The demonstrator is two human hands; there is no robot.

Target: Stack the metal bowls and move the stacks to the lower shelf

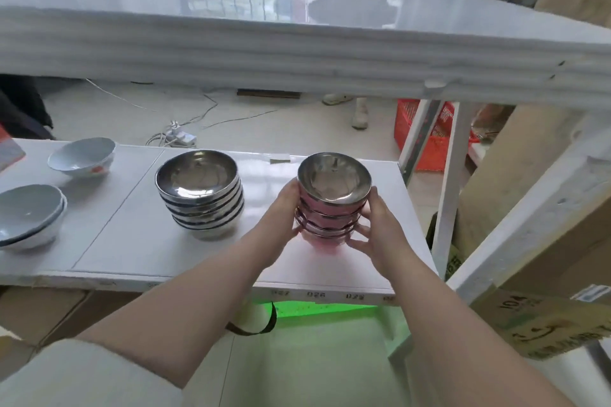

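A stack of several metal bowls with pink outsides (pixel 332 205) stands on the white lower shelf (pixel 139 241), right of centre. My left hand (pixel 285 208) presses its left side and my right hand (pixel 380 228) cups its right side and base. To the left stands a second stack of several metal bowls with white outsides (pixel 201 195), untouched. Whether the pink stack rests on the shelf or hovers just above it is unclear.
Pale blue ceramic bowls sit at the shelf's left: one alone (pixel 82 155) and two nested (pixel 29 215). The upper shelf (pixel 297 43) overhangs close above. A white upright post (pixel 449 182) stands just right of the pink stack. Cardboard boxes (pixel 545 324) are at right.
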